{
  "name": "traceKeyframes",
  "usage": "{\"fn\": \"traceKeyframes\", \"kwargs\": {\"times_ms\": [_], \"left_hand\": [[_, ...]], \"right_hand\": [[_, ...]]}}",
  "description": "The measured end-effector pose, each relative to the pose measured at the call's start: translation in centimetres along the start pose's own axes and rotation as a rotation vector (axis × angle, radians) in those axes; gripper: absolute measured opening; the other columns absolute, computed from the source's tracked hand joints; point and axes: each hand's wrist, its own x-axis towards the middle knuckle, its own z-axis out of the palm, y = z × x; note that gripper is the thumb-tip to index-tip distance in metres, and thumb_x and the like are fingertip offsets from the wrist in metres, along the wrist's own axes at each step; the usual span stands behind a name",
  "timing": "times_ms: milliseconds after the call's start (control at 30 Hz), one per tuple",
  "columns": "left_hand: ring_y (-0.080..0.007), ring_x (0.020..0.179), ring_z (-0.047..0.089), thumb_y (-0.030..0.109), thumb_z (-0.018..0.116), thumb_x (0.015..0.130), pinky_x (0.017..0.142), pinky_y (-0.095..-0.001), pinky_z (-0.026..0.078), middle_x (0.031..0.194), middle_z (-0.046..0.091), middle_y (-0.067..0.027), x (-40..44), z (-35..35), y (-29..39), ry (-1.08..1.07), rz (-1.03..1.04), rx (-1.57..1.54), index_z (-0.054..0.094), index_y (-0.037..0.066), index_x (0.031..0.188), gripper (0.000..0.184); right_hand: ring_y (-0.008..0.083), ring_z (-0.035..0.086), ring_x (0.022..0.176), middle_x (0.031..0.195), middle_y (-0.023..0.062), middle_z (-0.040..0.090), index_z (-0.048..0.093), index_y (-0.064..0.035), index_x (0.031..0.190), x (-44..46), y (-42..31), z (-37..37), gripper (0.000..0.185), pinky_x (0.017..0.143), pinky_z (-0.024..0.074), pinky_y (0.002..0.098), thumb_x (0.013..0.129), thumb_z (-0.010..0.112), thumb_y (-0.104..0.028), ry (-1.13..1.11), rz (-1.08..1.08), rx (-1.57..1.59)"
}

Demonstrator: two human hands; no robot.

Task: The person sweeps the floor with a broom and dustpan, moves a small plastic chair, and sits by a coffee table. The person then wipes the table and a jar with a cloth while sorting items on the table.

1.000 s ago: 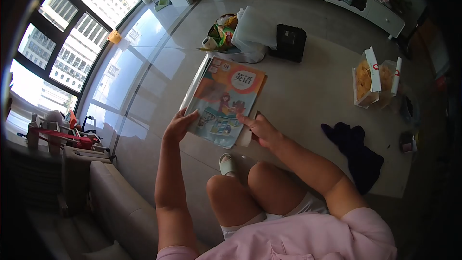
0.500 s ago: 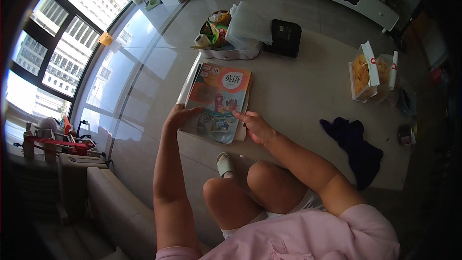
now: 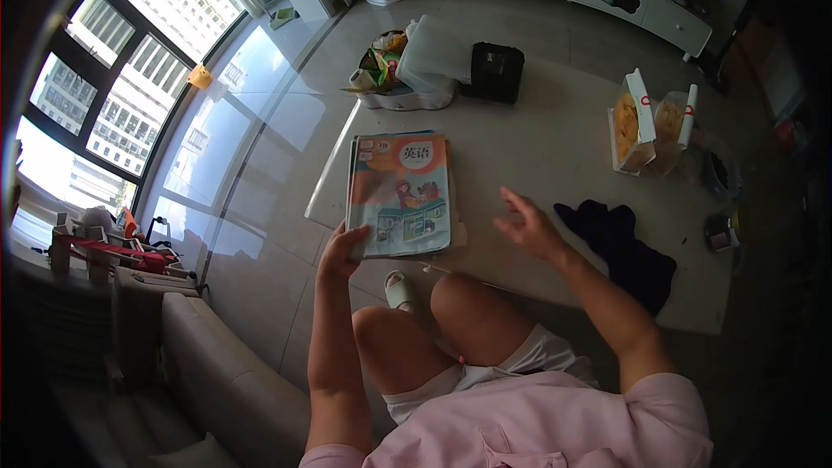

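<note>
A stack of books [image 3: 400,195] with an orange and teal cover lies at the left end of the low table [image 3: 529,156]. My left hand [image 3: 345,250] grips the stack's lower left corner, thumb on the cover and the other fingers hidden beneath. To the right of the books, apart from them, my right hand [image 3: 527,225] is over the table with its fingers spread and nothing in them. A dark cloth [image 3: 626,251] lies just right of that hand.
At the table's far side are a tray of snack packets [image 3: 406,100], a translucent box [image 3: 438,56] and a black case [image 3: 497,72]. Food in white packaging [image 3: 633,126] and a jar [image 3: 721,231] stand on the right. A sofa [image 3: 217,364] is at lower left.
The book stack has been turned straighter and rests on the table. My right hand has let go of it and moved right. My left hand has shifted to its lower left corner.
</note>
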Motion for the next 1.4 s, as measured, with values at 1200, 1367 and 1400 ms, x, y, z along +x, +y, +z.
{"fn": "traceKeyframes", "kwargs": {"times_ms": [1200,1367,1400], "left_hand": [[-0.0257,0.102,0.061,0.013,0.053,0.091,0.084,-0.0368,0.055,0.116,0.057,-0.0154,-6.6,-6.0,2.9,0.395,0.745,-0.801,0.048,-0.005,0.118,0.033],[-0.0246,0.099,0.062,0.013,0.054,0.091,0.084,-0.0353,0.054,0.112,0.059,-0.0145,-5.0,-6.0,2.8,0.440,0.730,-0.677,0.050,-0.003,0.117,0.031],[-0.0242,0.099,0.062,0.013,0.054,0.091,0.083,-0.0350,0.054,0.111,0.060,-0.0141,-4.5,-5.9,2.7,0.426,0.724,-0.651,0.050,-0.003,0.117,0.030]], "right_hand": [[0.0259,0.042,0.110,0.111,0.0017,0.054,0.067,-0.0262,0.108,24.8,-3.8,22.1,0.038,0.102,0.0335,0.0373,0.074,0.066,-0.043,0.096,-0.536,-0.632],[0.0276,0.038,0.119,0.114,0.0005,0.050,0.066,-0.0263,0.106,17.0,-4.9,22.1,0.037,0.104,0.0342,0.0414,0.072,0.068,-0.040,-0.182,-0.696,-0.484],[0.0273,0.038,0.119,0.112,0.0006,0.050,0.066,-0.0259,0.105,15.2,-4.5,20.9,0.037,0.104,0.0349,0.0418,0.070,0.070,-0.038,-0.197,-0.734,-0.469]]}}
